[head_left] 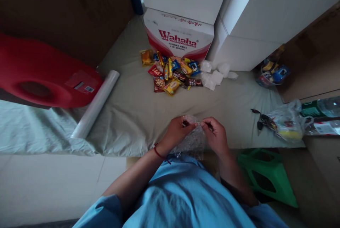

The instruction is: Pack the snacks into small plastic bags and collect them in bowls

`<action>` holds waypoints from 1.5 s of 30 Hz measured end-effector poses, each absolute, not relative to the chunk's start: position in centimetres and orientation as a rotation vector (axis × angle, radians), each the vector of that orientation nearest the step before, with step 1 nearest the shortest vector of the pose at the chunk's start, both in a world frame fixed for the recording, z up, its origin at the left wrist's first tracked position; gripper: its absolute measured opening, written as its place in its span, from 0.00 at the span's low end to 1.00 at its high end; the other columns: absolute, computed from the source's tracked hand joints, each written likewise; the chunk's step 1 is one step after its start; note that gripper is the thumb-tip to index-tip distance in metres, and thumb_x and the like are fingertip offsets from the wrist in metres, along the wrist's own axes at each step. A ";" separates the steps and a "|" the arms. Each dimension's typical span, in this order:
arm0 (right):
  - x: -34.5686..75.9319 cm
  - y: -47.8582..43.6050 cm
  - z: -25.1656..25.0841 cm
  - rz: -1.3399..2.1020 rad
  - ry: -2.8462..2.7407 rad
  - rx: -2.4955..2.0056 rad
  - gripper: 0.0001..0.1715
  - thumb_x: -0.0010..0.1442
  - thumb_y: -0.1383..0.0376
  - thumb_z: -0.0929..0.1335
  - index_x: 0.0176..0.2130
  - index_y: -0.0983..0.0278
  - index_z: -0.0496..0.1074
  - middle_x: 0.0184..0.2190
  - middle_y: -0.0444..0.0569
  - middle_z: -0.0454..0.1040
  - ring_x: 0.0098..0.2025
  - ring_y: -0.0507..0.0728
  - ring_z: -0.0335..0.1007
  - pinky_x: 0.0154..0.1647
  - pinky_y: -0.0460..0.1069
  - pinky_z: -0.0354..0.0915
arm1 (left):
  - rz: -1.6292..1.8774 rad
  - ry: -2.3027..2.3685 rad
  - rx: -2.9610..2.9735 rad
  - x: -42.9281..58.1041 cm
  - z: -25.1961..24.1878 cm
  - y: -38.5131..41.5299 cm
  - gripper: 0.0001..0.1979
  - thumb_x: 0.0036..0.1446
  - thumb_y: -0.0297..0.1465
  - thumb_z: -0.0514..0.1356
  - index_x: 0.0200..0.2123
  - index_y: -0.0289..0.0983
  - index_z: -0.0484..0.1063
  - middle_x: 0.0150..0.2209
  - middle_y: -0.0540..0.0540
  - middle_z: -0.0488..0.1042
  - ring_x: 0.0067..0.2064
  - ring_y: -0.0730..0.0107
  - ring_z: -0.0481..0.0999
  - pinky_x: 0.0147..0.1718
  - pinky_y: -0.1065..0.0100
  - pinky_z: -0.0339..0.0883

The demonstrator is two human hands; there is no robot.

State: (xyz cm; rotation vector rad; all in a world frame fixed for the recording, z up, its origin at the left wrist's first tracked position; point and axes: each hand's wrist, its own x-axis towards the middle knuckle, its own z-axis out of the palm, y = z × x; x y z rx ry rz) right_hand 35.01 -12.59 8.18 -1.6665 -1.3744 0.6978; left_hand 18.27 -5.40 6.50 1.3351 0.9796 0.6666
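Observation:
Both my hands meet over the near edge of a pale sheet [138, 107]. My left hand [176, 132] and my right hand [215, 134] each pinch the top rim of a clear plastic bag [191, 142], which hangs between them over my blue shirt. Its contents cannot be made out. A red cord circles my left wrist. Farther away on the sheet lies a heap of colourful snack packets [172, 71], with a few small clear bags [215, 73] beside it on the right.
A Wahaha carton [178, 36] stands behind the snacks, white boxes [249, 18] above and right of it. A plastic film roll [96, 104] and a red stool [39, 73] lie left. A plastic bag [288, 123], bottles and keys sit right; a green stool [268, 174] near right.

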 end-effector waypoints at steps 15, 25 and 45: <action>36.2 -11.1 10.3 0.598 -1.600 -1.599 0.23 0.60 0.53 0.75 0.52 0.58 0.75 0.50 0.53 0.76 0.51 0.61 0.72 0.53 0.56 0.69 | 0.758 1.057 1.561 17.2 7.9 -5.4 0.11 0.58 0.35 0.58 0.25 0.38 0.67 0.26 0.52 0.70 0.29 0.73 0.67 0.31 0.71 0.59; 37.3 -9.2 9.9 0.641 -1.247 -1.692 0.15 0.65 0.53 0.69 0.37 0.61 0.76 0.31 0.46 0.76 0.32 0.54 0.70 0.35 0.49 0.65 | 0.706 1.092 1.408 15.9 7.8 -6.3 0.17 0.60 0.41 0.58 0.22 0.39 0.64 0.21 0.52 0.67 0.25 0.73 0.65 0.27 0.71 0.58; 36.9 -9.6 8.9 0.642 -1.066 -1.610 0.17 0.65 0.50 0.69 0.37 0.61 0.72 0.30 0.45 0.74 0.32 0.53 0.69 0.36 0.48 0.66 | 1.029 1.263 1.380 16.3 10.4 -0.9 0.16 0.51 0.33 0.66 0.44 0.40 0.71 0.23 0.58 0.59 0.25 0.74 0.59 0.28 0.70 0.53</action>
